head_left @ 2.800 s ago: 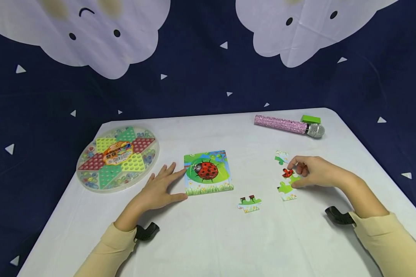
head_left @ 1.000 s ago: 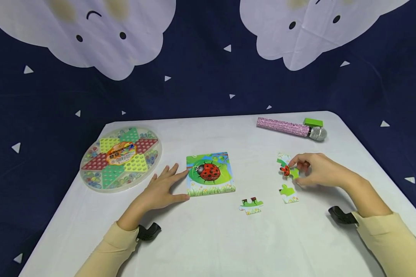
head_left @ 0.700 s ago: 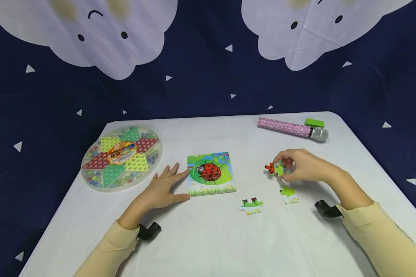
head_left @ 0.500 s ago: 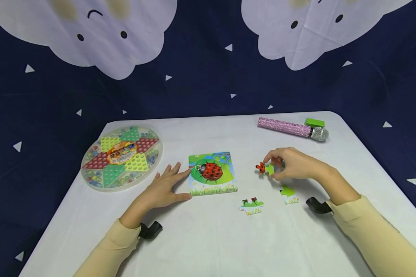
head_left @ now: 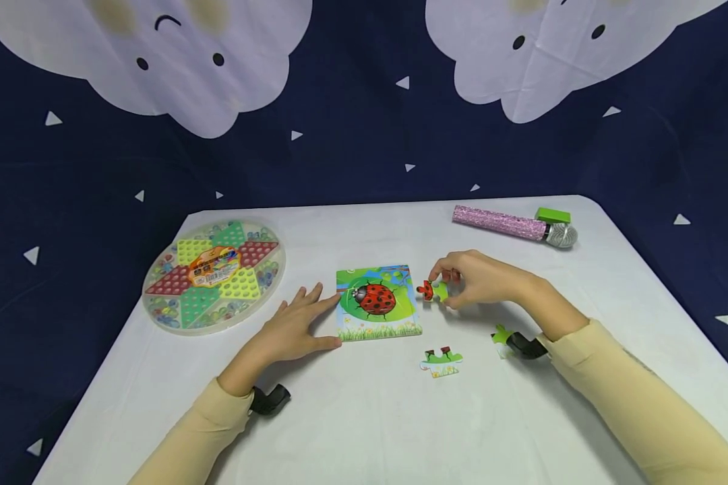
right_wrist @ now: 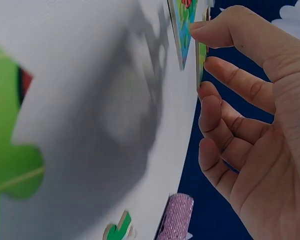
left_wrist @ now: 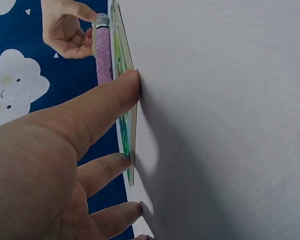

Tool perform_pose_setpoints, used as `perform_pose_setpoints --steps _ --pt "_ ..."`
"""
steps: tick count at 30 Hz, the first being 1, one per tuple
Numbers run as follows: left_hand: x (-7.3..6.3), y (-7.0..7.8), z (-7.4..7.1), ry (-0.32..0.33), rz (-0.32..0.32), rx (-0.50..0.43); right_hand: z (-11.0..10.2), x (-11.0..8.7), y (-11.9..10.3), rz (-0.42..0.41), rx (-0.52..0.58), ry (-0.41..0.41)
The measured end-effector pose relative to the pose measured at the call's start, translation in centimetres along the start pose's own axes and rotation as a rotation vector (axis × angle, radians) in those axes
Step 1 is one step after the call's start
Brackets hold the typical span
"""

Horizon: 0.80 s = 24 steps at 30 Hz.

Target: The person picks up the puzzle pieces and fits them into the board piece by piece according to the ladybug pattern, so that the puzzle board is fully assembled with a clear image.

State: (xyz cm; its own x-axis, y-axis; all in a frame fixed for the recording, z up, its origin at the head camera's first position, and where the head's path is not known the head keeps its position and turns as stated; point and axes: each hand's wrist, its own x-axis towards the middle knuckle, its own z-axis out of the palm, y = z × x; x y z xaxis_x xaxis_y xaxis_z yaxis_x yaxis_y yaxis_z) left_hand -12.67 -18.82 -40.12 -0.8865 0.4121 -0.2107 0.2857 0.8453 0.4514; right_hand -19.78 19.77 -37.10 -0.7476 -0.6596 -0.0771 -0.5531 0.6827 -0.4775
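Observation:
A square ladybug puzzle board (head_left: 381, 300) lies flat on the white table. My left hand (head_left: 294, 330) is spread at its left side; the left wrist view shows the thumb (left_wrist: 125, 87) and a finger touching the board's edge. My right hand (head_left: 482, 279) pinches a green and red puzzle piece (head_left: 440, 291) by its edges, slightly above the table just right of the board. The right wrist view shows this piece (right_wrist: 201, 60) edge-on between thumb and index finger. A green piece with flowers (head_left: 441, 362) lies in front; another green piece (head_left: 501, 334) is partly covered by the right wrist camera.
A round marble board game (head_left: 212, 276) sits at the left. At the back right lie a pink glitter microphone (head_left: 500, 223) and a green block (head_left: 553, 215). One more piece (right_wrist: 119, 229) lies on the table, hidden by the right hand in the head view.
My right hand has lifted the green and red piece from the group at the right and carried it left to beside the board. My left hand and the board have shifted slightly right.

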Motion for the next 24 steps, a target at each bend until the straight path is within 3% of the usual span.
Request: perform_pose_setpoints --steps 16,24 --pt "0.0 0.1 -0.3 0.004 -0.010 0.015 1.4 4.5 -1.8 -0.095 -0.017 -0.100" --pt "0.0 0.1 -0.4 0.003 -0.011 0.019 1.8 5.4 -2.7 -0.133 -0.033 -0.125"
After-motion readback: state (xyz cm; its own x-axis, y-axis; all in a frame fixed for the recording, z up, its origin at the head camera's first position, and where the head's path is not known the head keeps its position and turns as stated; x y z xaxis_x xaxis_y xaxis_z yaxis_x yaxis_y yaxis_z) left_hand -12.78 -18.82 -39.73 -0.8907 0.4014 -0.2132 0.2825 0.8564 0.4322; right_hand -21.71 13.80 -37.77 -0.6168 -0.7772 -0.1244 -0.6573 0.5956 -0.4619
